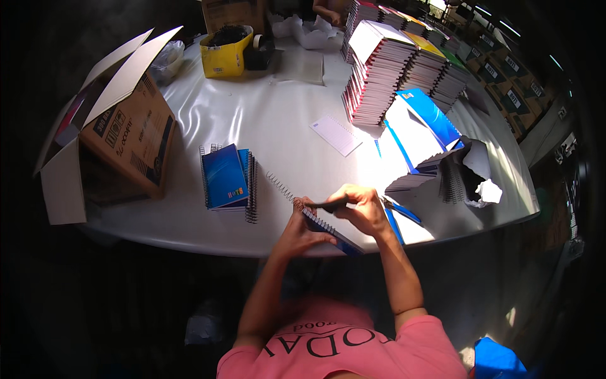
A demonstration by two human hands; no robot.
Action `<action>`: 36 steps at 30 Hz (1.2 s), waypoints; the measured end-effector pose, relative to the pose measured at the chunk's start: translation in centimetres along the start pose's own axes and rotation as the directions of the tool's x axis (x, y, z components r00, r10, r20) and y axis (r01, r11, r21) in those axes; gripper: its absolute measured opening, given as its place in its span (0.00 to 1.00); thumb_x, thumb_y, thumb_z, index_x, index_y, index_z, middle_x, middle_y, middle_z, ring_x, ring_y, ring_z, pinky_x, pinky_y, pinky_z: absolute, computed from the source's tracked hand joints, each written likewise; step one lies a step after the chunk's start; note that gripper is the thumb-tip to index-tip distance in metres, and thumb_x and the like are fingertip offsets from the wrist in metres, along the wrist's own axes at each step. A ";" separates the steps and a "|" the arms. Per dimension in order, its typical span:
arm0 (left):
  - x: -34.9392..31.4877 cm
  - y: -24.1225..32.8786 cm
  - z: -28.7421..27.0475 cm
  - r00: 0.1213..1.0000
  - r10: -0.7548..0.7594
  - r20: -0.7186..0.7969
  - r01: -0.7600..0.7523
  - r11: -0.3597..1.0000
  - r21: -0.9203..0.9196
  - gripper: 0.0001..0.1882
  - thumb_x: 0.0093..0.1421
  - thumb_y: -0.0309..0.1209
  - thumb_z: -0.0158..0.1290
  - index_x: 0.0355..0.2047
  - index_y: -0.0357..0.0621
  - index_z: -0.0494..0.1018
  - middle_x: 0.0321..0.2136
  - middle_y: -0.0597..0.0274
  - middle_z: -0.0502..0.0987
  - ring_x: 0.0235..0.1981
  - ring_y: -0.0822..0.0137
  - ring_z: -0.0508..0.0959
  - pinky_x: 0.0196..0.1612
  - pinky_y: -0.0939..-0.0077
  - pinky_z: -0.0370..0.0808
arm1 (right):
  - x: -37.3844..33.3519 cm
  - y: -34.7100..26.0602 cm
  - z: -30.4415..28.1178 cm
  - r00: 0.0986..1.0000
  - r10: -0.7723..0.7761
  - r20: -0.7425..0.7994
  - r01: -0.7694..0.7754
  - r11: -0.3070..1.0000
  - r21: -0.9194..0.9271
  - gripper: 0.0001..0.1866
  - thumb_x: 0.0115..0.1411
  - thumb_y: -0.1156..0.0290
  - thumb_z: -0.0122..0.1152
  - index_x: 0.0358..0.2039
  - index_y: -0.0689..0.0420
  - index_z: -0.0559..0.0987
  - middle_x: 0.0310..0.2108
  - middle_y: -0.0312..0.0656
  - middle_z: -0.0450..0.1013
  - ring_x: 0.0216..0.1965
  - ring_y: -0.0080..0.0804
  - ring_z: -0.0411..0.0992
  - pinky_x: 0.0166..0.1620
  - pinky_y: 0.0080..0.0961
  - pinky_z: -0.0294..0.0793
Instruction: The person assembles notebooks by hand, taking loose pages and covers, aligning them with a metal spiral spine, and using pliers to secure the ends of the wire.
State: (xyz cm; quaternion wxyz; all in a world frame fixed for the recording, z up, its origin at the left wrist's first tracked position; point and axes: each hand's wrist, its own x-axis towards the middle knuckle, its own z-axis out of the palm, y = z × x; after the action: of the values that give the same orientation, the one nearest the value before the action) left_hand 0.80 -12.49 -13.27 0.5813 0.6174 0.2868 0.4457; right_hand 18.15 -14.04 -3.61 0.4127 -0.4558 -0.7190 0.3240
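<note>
My left hand (298,235) is closed around a blue-covered notebook (346,245) at the table's front edge, holding it tilted with its bound edge up. A dark wire coil (279,185) runs partly through that edge, its loose end sticking out to the far left. My right hand (363,211) grips a dark, slim stick-like tool (331,205), whose tip lies against the coil near my left fingertips. Just right of that hand lie blue-handled pliers (404,213). To the left, several coiled blue notebooks (226,180) are piled up.
An open cardboard box (129,136) stands at left. Tall stacks of notebooks (379,76) rise at the back right, beside loose blue covers and pages (420,126) and torn wrapping paper (481,167). A single sheet (336,134) lies mid-table. A yellow container (222,58) sits at the back.
</note>
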 end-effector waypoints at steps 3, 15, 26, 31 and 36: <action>-0.8 -2.3 -0.3 0.995 -0.087 0.047 0.091 0.992 -0.089 0.42 0.33 0.36 0.74 0.42 0.42 0.55 0.35 0.65 0.58 0.37 0.68 0.63 0.44 0.75 0.63 | -0.6 0.7 1.6 1.000 -0.028 0.015 0.030 0.985 -0.170 0.09 0.44 0.79 0.60 0.29 0.60 0.81 0.25 0.42 0.75 0.28 0.28 0.75 0.32 0.24 0.73; -0.2 0.2 0.0 0.997 -0.049 0.053 0.048 0.999 0.010 0.40 0.33 0.35 0.74 0.38 0.43 0.57 0.34 0.65 0.58 0.38 0.70 0.63 0.41 0.74 0.65 | -0.5 -0.9 1.8 0.989 -0.145 -0.016 0.145 0.989 0.018 0.08 0.45 0.79 0.60 0.29 0.60 0.80 0.27 0.43 0.74 0.27 0.33 0.73 0.31 0.25 0.71; 0.1 0.0 0.0 0.995 0.060 0.084 -0.074 0.982 0.172 0.42 0.35 0.33 0.74 0.44 0.45 0.54 0.36 0.67 0.55 0.40 0.70 0.60 0.46 0.78 0.60 | 0.8 4.5 0.6 0.980 -0.037 -0.194 -0.070 0.852 -0.518 0.08 0.46 0.77 0.57 0.28 0.56 0.80 0.26 0.43 0.73 0.32 0.43 0.72 0.35 0.33 0.71; 0.6 0.6 0.5 0.995 -0.042 0.093 0.025 0.985 0.173 0.40 0.35 0.34 0.74 0.37 0.47 0.53 0.35 0.65 0.53 0.39 0.70 0.58 0.45 0.78 0.60 | -0.3 4.5 -0.5 0.959 0.190 -0.212 -0.272 0.832 -0.484 0.18 0.44 0.78 0.55 0.39 0.57 0.79 0.36 0.46 0.73 0.42 0.44 0.71 0.45 0.33 0.70; 0.8 1.3 1.5 0.998 -0.026 -0.062 0.039 0.975 0.220 0.42 0.31 0.39 0.75 0.37 0.45 0.55 0.32 0.65 0.59 0.35 0.71 0.64 0.41 0.77 0.67 | -0.2 1.3 -0.9 0.959 -0.066 -0.274 -0.067 0.890 -0.451 0.30 0.50 0.71 0.57 0.57 0.55 0.67 0.50 0.50 0.65 0.51 0.48 0.64 0.54 0.39 0.63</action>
State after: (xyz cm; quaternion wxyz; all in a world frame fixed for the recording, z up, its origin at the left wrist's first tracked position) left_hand 2.26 -12.71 -11.76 0.5076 0.6601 0.3613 0.4195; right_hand 19.48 -13.71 -4.36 0.3922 -0.5815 -0.7085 0.0779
